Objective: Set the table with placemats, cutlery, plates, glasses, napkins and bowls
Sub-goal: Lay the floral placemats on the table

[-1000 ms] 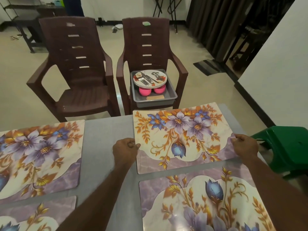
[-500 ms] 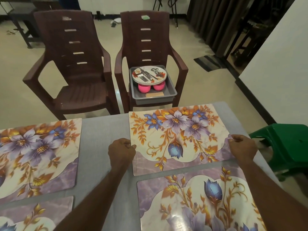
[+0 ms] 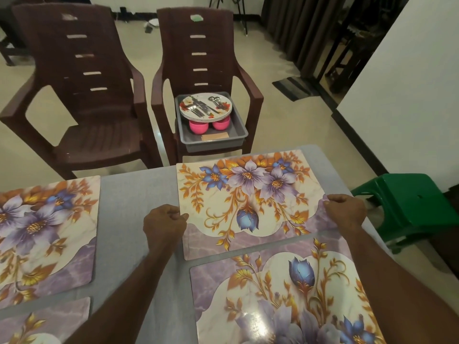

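A floral placemat [image 3: 250,202] lies flat at the far right of the grey table [image 3: 134,219]. My left hand [image 3: 164,223] pinches its left edge and my right hand [image 3: 346,211] grips its right edge. A second placemat [image 3: 285,294] lies just below it, near me. Two more placemats lie on the left, one far [image 3: 44,234] and one near [image 3: 44,321]. Past the table, a grey bin [image 3: 238,135] on a brown chair holds stacked floral plates [image 3: 206,108] with cutlery on top and two pink bowls [image 3: 198,126] under them.
An unoccupied brown chair [image 3: 82,120] stands to the left of the chair with the bin [image 3: 206,55]. A green plastic stool [image 3: 412,207] sits close to the table's right edge. A white wall runs along the right side.
The view has shifted a little, so the chairs and bin appear higher in the frame. Both hands keep their hold on the far right placemat, which lies in nearly the same spot on the table.
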